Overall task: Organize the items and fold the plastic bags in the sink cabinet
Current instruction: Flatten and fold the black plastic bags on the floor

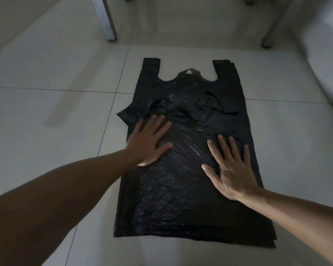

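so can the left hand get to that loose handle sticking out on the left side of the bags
Probably yes. The left hand lies flat on the black bags, its fingertips just short of the loose handle, and only bare floor lies beside it.

Single head-worn view, facing forward and down, close above tiled floor (46, 77)

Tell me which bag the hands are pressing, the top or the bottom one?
The top bag: both hands, left and right, lie flat on it. Its handles are crumpled, while the bottom bag reaches farther, handles laid straight.
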Demonstrator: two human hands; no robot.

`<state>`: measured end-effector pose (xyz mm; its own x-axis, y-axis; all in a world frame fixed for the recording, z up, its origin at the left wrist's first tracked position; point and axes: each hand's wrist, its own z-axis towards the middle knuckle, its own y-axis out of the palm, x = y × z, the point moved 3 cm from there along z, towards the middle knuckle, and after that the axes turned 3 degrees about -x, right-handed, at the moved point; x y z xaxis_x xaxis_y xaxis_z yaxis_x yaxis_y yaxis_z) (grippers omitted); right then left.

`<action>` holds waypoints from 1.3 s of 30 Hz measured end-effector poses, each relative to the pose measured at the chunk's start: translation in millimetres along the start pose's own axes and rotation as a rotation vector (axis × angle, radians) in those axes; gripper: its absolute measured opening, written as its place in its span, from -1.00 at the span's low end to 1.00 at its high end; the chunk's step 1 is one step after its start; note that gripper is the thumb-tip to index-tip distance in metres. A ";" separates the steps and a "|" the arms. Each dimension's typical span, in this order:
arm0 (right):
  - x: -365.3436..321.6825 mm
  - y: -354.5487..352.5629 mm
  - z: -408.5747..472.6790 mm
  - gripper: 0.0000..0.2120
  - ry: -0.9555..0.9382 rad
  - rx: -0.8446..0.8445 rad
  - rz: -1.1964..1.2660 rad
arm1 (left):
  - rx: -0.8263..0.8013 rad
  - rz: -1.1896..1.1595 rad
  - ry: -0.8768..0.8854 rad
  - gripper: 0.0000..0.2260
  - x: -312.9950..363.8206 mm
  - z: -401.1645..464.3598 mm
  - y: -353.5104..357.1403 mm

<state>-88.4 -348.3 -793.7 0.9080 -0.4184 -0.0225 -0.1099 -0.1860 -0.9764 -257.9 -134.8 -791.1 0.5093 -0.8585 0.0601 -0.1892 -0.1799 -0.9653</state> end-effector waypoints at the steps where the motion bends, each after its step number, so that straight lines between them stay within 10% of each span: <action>1: 0.1 0.5 0.3 -0.30 -0.001 0.003 0.002 | -0.009 -0.065 -0.209 -0.26 -19.5 5.4 -6.0; 4: -0.2 0.9 1.1 -0.30 -0.006 0.008 0.008 | 0.055 -0.116 -0.581 -0.29 -50.4 16.1 -29.9; 19: -25.7 -40.9 84.4 -0.35 -0.257 0.084 0.048 | 0.121 -0.065 -0.145 -0.27 18.5 34.7 -2.9; 29: 72.9 -72.3 164.3 -0.35 0.439 0.061 0.238 | 0.083 -0.047 -0.159 -0.25 17.7 33.3 -4.5; 39: 23.5 -41.0 154.9 -0.63 0.094 0.394 0.159 | 0.176 -0.147 -0.188 -0.47 -0.4 83.4 -53.7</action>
<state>0.1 -212.8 -787.5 0.8493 -0.4972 -0.1774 -0.0659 0.2336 -0.9701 -178.0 -84.7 -760.5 0.6701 -0.7224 0.1707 0.0384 -0.1959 -0.9799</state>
